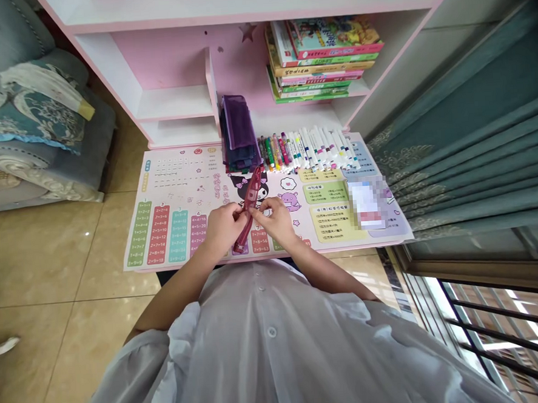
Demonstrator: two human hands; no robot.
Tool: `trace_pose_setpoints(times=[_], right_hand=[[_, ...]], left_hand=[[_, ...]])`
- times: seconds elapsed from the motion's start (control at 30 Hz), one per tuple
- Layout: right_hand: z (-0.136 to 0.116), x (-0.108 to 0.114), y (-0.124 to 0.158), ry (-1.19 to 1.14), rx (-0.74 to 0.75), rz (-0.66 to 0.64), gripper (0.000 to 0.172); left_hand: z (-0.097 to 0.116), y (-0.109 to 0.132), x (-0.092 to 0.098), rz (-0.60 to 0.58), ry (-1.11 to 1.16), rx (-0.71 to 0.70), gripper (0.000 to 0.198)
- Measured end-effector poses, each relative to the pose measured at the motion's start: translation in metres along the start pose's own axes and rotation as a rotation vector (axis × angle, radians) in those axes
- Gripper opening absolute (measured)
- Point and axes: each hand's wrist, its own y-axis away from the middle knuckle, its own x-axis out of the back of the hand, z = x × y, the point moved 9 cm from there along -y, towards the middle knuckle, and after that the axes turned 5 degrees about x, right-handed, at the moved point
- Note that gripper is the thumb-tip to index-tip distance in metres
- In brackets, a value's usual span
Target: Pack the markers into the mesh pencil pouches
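Both my hands meet over the front middle of a pink desk mat (172, 189). They hold a long, narrow, red see-through pencil case (251, 196) that stands slanted, its top end tilting away from me. My left hand (227, 225) grips its lower middle with curled fingers. At the same height, my right hand (277, 218) pinches its right side. Behind the case a row of several coloured and white marker pens (309, 150) lies on the mat.
A purple pouch (239, 133) stands against the desk's shelf divider. Stacked picture books (321, 55) fill the right shelf. A blurred white card (367, 204) lies on the mat's right side. A grey sofa (27, 125) is to the left, and green curtains (475, 146) and a barred window to the right.
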Motion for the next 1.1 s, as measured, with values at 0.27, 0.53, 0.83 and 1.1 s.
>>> trace_pose_setpoints(times=[0.27, 0.53, 0.83, 1.1], right_hand=[[0.013, -0.002, 0.001, 0.051, -0.052, -0.055, 0.014], [0.01, -0.009, 0.002, 0.167, -0.072, -0.143, 0.018], [0.02, 0.046, -0.098, 0.392, -0.073, 0.035, 0.016], [0.062, 0.051, -0.164, 0.614, -0.286, -0.05, 0.017]], left_hand=[[-0.021, 0.007, -0.004, 0.06, 0.133, 0.101, 0.009], [-0.025, 0.009, -0.011, 0.056, 0.235, 0.143, 0.017], [-0.024, 0.007, -0.016, 0.041, 0.258, 0.141, 0.017], [-0.028, 0.009, -0.017, 0.026, 0.297, 0.185, 0.019]])
